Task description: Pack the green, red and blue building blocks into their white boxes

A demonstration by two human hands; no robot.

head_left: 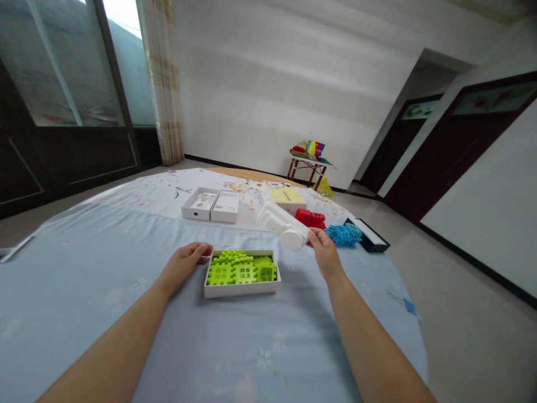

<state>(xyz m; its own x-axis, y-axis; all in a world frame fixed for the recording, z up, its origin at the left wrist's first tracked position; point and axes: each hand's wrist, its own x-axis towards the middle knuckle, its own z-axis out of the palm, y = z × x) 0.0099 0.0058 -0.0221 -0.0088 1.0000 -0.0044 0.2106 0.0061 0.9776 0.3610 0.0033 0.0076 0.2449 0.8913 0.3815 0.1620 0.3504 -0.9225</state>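
Fingers of right hand (325,253) pinching white tray (282,224), left hand (187,262) at box (242,290) corner, fingers partly hidden, hold unclear

A small side table (329,163) stands near the white wall (251,84) and bears multicoloured items (314,148); a yellow bag (324,188) lies beside its legs. A patterned curtain (163,84) hangs beside dark-framed glazing (75,84) at left. A dark red door (440,151) with a glazed upper panel (497,98) is located at right.
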